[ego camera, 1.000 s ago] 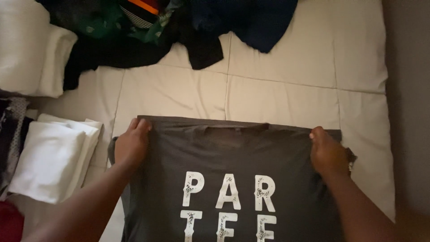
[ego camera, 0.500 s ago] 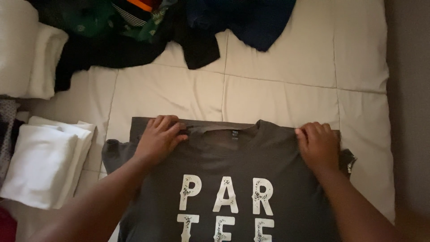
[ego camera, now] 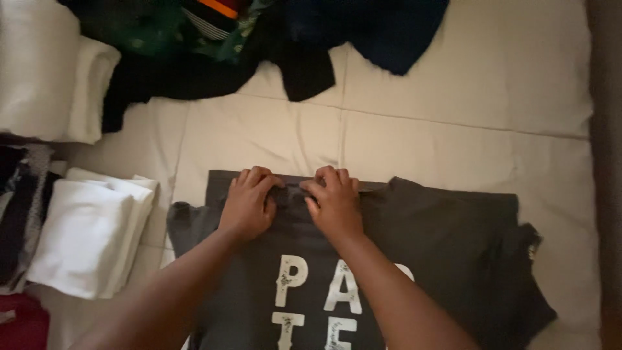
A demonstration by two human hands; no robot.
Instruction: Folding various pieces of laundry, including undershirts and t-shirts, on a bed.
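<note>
Right hand now beside left hand at collar, both hands pinching soft dark-grey tee w/ blocky white print.

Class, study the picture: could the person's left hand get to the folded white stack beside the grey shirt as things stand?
Probably yes. The left hand rests on the grey shirt at its collar, and the folded white stack lies just to its left on the cream bedding, with only the shirt's sleeve between them.
</note>
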